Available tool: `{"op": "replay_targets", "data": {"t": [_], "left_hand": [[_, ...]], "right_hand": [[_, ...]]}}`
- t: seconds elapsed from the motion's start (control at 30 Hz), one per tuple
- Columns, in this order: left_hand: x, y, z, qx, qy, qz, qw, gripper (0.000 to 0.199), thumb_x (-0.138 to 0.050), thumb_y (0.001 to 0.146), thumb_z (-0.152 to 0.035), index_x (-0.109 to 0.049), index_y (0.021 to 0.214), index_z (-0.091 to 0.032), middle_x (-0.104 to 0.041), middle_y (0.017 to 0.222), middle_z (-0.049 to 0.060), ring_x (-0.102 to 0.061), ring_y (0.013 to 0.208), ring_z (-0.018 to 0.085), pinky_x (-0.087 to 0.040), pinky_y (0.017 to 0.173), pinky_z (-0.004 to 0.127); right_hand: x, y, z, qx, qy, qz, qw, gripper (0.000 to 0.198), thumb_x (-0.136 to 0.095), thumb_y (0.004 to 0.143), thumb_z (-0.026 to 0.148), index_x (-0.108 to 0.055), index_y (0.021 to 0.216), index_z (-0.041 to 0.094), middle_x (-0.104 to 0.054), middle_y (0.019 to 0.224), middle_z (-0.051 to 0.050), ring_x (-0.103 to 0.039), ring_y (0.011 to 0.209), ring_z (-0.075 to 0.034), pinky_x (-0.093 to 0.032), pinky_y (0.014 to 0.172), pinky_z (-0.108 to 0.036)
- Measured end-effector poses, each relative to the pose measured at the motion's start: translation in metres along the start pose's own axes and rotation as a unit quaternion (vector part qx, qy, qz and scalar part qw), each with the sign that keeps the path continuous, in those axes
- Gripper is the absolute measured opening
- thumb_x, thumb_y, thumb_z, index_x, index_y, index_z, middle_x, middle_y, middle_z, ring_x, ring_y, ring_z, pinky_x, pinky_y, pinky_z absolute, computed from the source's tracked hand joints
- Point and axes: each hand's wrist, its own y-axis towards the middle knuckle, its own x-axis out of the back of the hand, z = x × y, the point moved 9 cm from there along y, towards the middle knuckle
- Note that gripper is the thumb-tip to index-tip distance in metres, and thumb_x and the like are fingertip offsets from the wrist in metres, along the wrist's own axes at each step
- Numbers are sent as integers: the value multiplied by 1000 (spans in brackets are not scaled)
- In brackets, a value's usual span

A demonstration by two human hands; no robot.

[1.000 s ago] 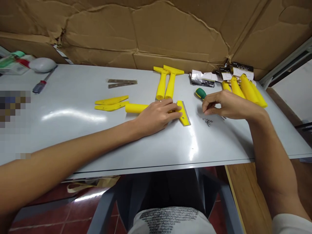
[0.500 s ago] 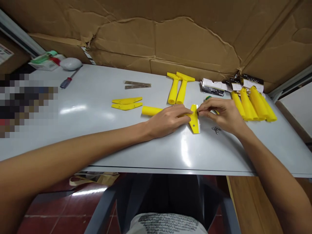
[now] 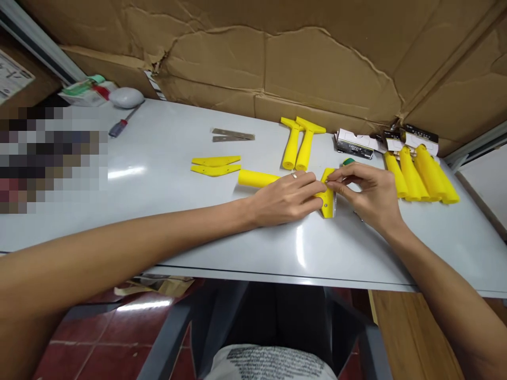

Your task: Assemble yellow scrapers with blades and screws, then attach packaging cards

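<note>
A yellow scraper lies on the table with its handle pointing left, and a blade edge shows along the right side of its head. My left hand, a ring on one finger, is closed over the handle near the head. With thumb and forefinger pinched, my right hand presses at the upper half of the head on what looks like a small screw, mostly hidden by the fingertips. Another screw sits in the head's lower half. Loose screws on the table are almost covered by my right hand.
Yellow cover plates, thin metal blades and two yellow scraper handles lie behind my hands. To the right are carded yellow scrapers, packaging and a green-topped item. A screwdriver lies far left, near a cardboard wall.
My right fingertips have moved from beside the scraper's head onto it, with the small screw. My left hand has slid closer to the head, covering more of it. The view has shifted slightly.
</note>
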Motion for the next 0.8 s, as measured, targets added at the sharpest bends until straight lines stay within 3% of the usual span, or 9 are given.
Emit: {"op": "replay_targets", "data": {"t": [0.23,0.5,0.67,0.8], "left_hand": [[2,1,-10,-53,41,10,998,23,-61,109,-7,-70,90,-16,-80,103,9,-76,97,24,-66,86,37],[-3,0,-3,-19,47,17,999,29,-53,113,-8,-70,92,-19,-80,107,6,-72,98,20,-64,85,32],[2,2,-4,-19,-2,3,1000,31,-44,116,-9,-69,100,-15,-80,107,10,-73,99,21,-66,87,34],[1,0,-1,20,-43,-2,999,28,-42,118,-13,-69,112,-16,-79,120,13,-72,100,19,-66,88,34]], "right_hand": [[2,-4,19,54,-80,-13,995,17,-72,104,34,-82,90,29,-82,98,-7,-77,92,-28,-63,86,-50],[-1,-1,21,77,-154,10,985,27,-64,108,40,-84,92,34,-77,103,-11,-74,101,-32,-62,95,-55],[0,3,12,84,-107,49,989,25,-65,108,35,-85,95,29,-79,103,-10,-74,98,-27,-61,94,-48],[-4,6,1,65,-9,108,992,14,-77,97,34,-85,91,24,-78,96,-7,-70,86,-20,-57,80,-37]]}}
